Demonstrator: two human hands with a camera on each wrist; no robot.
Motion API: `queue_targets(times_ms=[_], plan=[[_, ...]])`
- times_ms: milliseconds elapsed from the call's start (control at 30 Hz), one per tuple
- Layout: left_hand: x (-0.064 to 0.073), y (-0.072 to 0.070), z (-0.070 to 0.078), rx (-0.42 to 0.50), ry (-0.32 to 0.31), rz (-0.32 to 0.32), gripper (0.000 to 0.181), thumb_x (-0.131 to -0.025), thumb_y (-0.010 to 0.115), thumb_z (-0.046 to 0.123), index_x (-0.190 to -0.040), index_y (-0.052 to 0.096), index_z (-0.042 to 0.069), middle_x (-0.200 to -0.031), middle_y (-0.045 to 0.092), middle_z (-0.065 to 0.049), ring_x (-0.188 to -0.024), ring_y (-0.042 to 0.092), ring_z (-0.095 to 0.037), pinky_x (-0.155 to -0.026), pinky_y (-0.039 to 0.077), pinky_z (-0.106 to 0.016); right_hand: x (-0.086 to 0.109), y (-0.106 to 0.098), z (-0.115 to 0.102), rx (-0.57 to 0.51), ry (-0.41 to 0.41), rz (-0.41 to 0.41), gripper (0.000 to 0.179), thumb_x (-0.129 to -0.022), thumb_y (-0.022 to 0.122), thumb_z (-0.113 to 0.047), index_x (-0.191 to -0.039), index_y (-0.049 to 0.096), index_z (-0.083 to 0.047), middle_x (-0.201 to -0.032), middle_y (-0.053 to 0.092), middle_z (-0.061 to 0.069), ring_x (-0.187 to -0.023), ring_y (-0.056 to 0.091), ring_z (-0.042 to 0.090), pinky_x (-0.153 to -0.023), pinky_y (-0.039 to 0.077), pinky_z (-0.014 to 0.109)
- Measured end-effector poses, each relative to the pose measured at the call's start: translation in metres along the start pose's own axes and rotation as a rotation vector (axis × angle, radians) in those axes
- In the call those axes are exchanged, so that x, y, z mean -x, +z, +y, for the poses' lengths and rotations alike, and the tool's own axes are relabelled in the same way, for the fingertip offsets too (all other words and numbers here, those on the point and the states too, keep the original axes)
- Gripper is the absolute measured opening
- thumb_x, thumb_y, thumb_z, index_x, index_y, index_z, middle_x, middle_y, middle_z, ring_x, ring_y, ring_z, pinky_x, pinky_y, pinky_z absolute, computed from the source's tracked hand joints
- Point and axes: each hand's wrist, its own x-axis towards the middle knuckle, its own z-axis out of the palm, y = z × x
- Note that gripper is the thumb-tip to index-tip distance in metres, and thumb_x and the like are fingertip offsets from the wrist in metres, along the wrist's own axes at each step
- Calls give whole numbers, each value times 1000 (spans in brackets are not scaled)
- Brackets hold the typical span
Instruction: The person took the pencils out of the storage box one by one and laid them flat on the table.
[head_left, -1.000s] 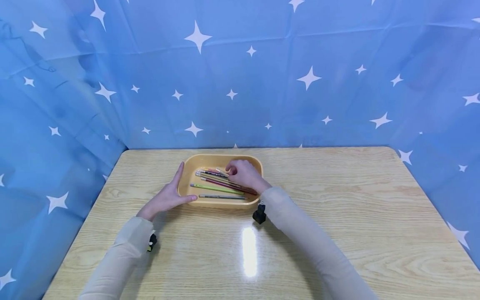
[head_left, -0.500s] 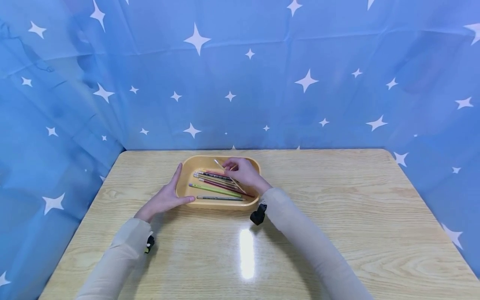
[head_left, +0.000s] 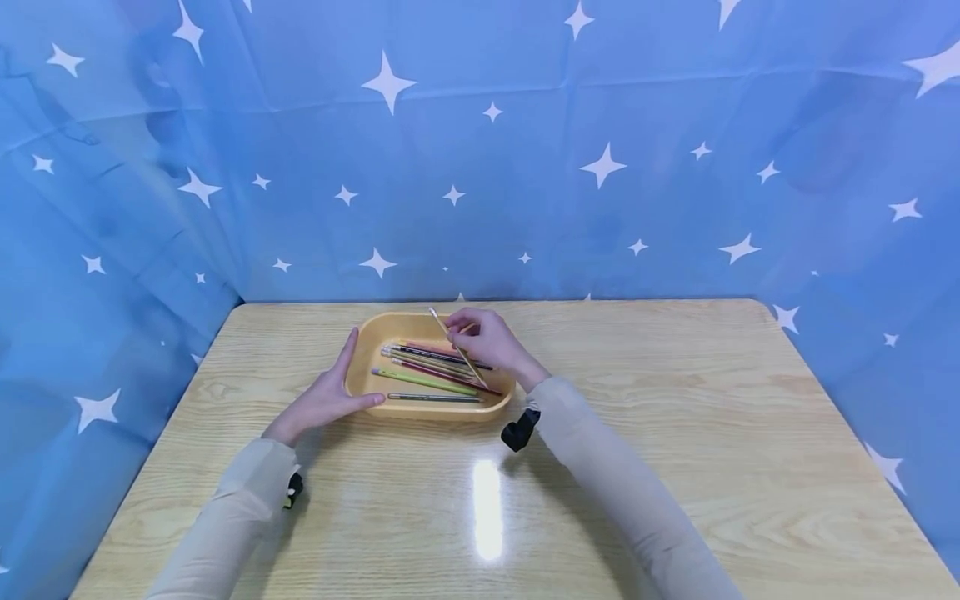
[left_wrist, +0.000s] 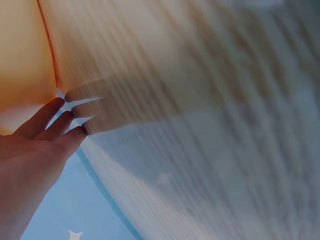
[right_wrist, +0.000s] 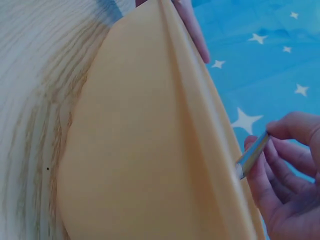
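A shallow orange-tan tray (head_left: 442, 413) near the table's far edge holds several pencils, their eraser ends mostly to the left. Nearest the front lie a dark grey pencil (head_left: 433, 398) and a lime green pencil (head_left: 420, 381). My left hand (head_left: 326, 396) spans the tray's left end, thumb at the front rim and straight fingers along the outer side. Over the tray's right half, my right hand (head_left: 487, 340) pinches a gold-coloured pencil (head_left: 471, 365), tilted with its eraser end up and left. In the right wrist view, thumb and fingertips meet on this pencil (right_wrist: 252, 156).
The tray stands on a light wood-grain table (head_left: 637, 400). Behind and at the sides hangs a blue cloth (head_left: 525, 167) with white stars. A black wrist camera (head_left: 520, 430) sits under the right sleeve, close to the tray's front right corner.
My right hand has drawn the gold-coloured pencil up from the pile, and its eraser end now points upward. The left hand has stayed at the tray's left end.
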Motion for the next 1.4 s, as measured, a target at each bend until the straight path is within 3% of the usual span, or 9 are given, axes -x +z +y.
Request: queue_targets(times_ms=[133, 400, 833, 1133, 1400], plan=[[-1, -2, -1, -1, 1, 4, 118, -82, 78, 36, -154, -13, 17, -157, 3, -25, -134, 21, -54, -105, 20, -65, 3, -5, -3, 5, -13, 10, 24, -93, 62, -5, -115, 65, 2, -100, 66, 11, -86, 64, 22, -74, 53, 29], [-1, -3, -4, -17, -15, 3, 118, -82, 77, 37, -154, -14, 21, -157, 3, -25, -134, 21, -55, -105, 19, -66, 9, -18, -2, -6, -55, 42, 24, -92, 62, -2, -114, 64, 6, -100, 68, 16, -88, 64, 25, -79, 53, 31], [1, -2, -3, -16, -13, 0, 117, -82, 77, 38, -154, -14, 20, -157, 2, -25, -134, 20, -55, -104, 19, -66, 25, -47, 11, -1, -61, 92, 24, -94, 62, -7, -116, 65, 3, -104, 66, 18, -88, 62, 29, -73, 50, 31], [-1, -2, -2, -12, -12, 1, 117, -82, 77, 36, -155, -13, 19, -157, 2, -24, -135, 19, -53, -105, 18, -66, 38, -67, 24, 0, -10, 144, 26, -93, 63, -7, -118, 64, -1, -102, 66, 16, -78, 62, 25, -61, 50, 30], [0, 1, -1, -1, -26, 5, 119, -81, 78, 36, -154, -14, 20, -157, 4, -25, -137, 17, -52, -105, 17, -67, 49, -80, 38, -15, 13, 156, 29, -92, 64, -6, -120, 62, 2, -103, 65, 19, -74, 61, 21, -61, 53, 35]])
